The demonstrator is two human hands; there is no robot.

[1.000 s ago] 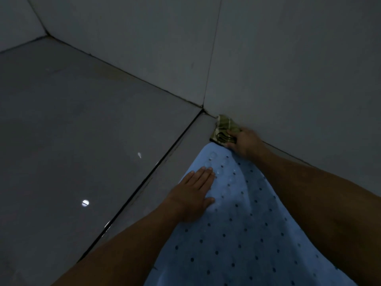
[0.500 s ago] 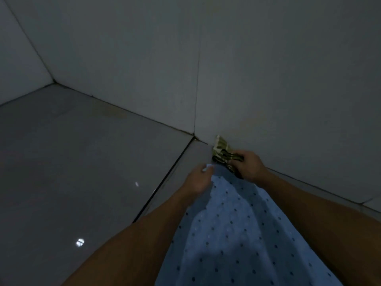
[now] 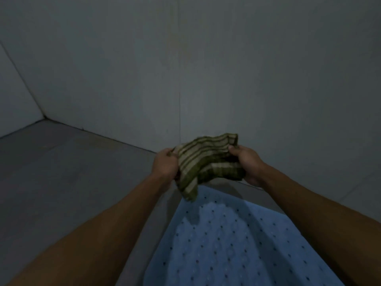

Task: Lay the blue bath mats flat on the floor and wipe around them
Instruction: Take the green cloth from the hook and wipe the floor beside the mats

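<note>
Head view: striped cloth [image 3: 208,162] now lifted off the floor, gripped by both left hand [image 3: 165,165] & right hand [image 3: 246,162] above the blue bath mat [image 3: 237,244], which lies flat by the wall; prob refolding before more wiping

I count one blue bath mat [image 3: 237,240], below and just nearer than the hands. One striped green cloth [image 3: 208,162], between them. Two hands: left hand [image 3: 165,165], right hand [image 3: 248,164], both gripping it. No second mat visible to me.
</note>
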